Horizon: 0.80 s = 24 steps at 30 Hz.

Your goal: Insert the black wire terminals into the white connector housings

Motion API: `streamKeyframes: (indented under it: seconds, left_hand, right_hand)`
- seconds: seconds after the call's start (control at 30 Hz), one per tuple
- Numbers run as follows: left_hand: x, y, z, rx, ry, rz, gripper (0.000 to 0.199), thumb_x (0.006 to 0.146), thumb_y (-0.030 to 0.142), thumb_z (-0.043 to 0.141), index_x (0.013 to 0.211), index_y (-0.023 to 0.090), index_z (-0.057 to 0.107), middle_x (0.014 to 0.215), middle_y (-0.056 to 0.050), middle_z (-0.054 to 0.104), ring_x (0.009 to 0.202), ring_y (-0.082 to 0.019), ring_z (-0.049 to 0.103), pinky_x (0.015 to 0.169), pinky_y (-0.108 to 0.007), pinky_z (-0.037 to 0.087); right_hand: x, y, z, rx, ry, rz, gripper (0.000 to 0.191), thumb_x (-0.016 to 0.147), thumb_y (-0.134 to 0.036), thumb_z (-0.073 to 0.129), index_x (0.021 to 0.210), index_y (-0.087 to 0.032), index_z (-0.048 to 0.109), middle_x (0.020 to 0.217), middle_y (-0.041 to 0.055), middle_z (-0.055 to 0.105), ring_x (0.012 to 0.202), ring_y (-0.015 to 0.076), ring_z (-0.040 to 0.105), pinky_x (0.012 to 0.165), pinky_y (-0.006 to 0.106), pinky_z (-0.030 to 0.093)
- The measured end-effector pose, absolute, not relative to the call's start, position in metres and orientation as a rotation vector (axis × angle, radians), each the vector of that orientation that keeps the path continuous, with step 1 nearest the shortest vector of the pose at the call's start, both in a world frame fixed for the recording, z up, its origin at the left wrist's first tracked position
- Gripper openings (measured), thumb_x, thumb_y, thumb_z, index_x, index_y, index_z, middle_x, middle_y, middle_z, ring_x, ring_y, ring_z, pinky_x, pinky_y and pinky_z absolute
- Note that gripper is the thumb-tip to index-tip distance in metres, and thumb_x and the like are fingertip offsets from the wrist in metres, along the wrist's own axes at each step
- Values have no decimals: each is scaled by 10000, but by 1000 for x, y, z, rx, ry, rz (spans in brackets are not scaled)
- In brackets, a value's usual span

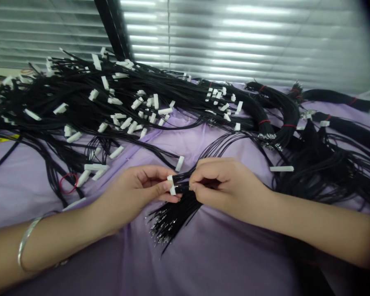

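Left hand (138, 187) pinches a small, white, rectangular plastic connector (172, 185) between thumb and fingers; the right hand (228, 185), just beside it, has thumb and forefinger closed on thin black wires (182, 176) at the connector. Below the hands, silver-tipped black strands (175, 218) fan over lilac cloth (234, 250). Beyond them lies a heap of black cables (166, 88).

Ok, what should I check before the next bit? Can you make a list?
1. Left hand holds the small white plastic connector: ok, pinched.
2. Right hand near it: ok, fingers closed at the thin black wires.
3. Wires pushed fully in: cannot tell, too small to see.
4. Loose silver-tipped black wire ends close by: ok, fanned out below both hands.
5. Long white plastic strip out of the way: ok, lying beyond the right forearm.
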State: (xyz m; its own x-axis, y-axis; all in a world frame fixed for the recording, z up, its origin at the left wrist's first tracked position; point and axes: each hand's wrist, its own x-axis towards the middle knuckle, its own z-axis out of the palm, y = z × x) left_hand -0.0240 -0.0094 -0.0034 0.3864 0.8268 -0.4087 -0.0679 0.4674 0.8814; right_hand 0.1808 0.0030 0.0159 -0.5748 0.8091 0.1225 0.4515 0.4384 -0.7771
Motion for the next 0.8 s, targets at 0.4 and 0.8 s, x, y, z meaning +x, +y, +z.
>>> streamKeyframes:
  seconds: [0.4,0.8]
  left_hand:
    - [-24,-11,-3,928,1012,706,97,762,188,726,850,148,729,816,-26,726,704,-108,690,700,-184,577]
    - [-21,-15,-1,958,1066,737,141,757,194,732,869,115,698,814,-31,715,719,-109,687,697,-183,579]
  right_hand:
    - [173,1,9,-999,-2330,789,159,809,-126,568,699,-145,682,612,-21,583,566,50,490,550,162,354]
    - [169,5,3,-916,-2296,789,183,807,-110,560,652,-132,656,608,-30,557,579,42,481,568,155,346]
